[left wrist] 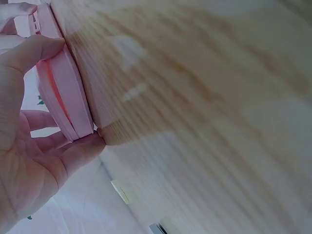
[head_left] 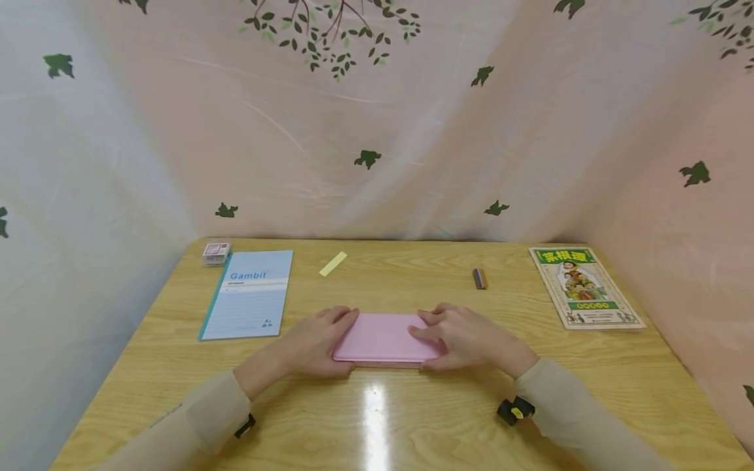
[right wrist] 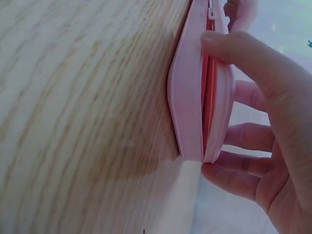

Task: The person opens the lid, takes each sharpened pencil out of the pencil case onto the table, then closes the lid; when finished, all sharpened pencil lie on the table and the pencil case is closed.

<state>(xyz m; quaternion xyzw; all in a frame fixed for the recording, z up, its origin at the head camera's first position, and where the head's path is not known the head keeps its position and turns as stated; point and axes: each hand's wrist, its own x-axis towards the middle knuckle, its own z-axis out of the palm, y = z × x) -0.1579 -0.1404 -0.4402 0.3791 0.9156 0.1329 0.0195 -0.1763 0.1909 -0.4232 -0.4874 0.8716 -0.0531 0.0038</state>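
Pink case (head_left: pixel 383 337): left hand (head_left: pixel 321 343) and right hand (head_left: pixel 468 337) pinch opposite ends between fingers and thumbs; red lining (right wrist: pixel 211 92) visible in 2 wrist views only.

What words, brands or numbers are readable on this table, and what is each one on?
"Gambit": on the blue-and-white notebook; its finer print is too small to read.
"菜根", then an unclear third character: on the illustrated booklet; its lower lines are too blurred.
Small box: label too small to read.
Pink case: no writing visible.
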